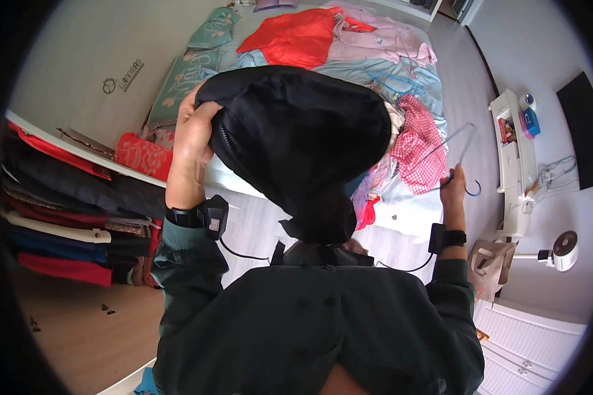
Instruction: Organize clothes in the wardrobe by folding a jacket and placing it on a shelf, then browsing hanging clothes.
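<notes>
The left hand (192, 135) is raised in front of the person, its fingers closed on the edge of a bulky black padded garment with a zipper (303, 141), which hangs bunched from that grip and covers much of the view of the bed (408, 217) behind it. The right hand (452, 186) is held out to the side, well apart from the garment, its fingers closed around a thin blue wire clothes hanger (456, 153) whose triangle points up and away. On the bed lie a bright red cloth (293, 36), a pale pink garment (382, 39) and a red-and-white checked cloth (418, 145). To the person's left, folded clothes (59, 217) sit stacked on shelves.
</notes>
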Motion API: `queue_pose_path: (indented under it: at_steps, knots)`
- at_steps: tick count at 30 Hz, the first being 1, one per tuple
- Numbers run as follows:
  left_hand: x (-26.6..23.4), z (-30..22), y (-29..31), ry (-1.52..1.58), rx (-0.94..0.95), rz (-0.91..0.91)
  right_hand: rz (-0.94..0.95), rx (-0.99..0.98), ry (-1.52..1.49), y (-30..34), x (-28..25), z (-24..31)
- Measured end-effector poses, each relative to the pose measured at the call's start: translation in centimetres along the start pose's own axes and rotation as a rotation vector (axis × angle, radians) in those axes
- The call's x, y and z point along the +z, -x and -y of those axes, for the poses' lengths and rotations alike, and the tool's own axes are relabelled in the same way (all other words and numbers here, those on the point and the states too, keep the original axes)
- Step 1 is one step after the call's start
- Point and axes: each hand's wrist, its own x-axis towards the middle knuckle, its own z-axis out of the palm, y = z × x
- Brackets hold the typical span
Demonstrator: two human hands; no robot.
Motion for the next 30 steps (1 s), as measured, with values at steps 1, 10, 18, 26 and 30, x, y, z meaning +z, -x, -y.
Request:
queue_pose_path:
  at_steps: [1,10,18,26,30]
  knots:
    - [0.7,-0.2,-0.5,0.0,-0.001,-0.006,0.076,-0.007,0.117,-0.8,0.2,-1.3]
    - [5.7,-1.3,-3.4,-0.037,0.001,-0.029,0.414,0.259,0.225,-17.0,6.5,-5.2]
    - [8.0,-1.4,-7.6,0.075,-0.065,-0.435,1.013,-0.579,1.02,-18.5,14.0,-4.8]
    - [10.3,-0.2,-8.0,0.19,-0.115,-0.487,1.541,0.145,0.719,-2.0,13.1,-11.2]
    - [11.2,0.4,-6.9,0.27,-0.245,-0.382,1.415,0.278,0.417,-4.8,13.9,-14.3]
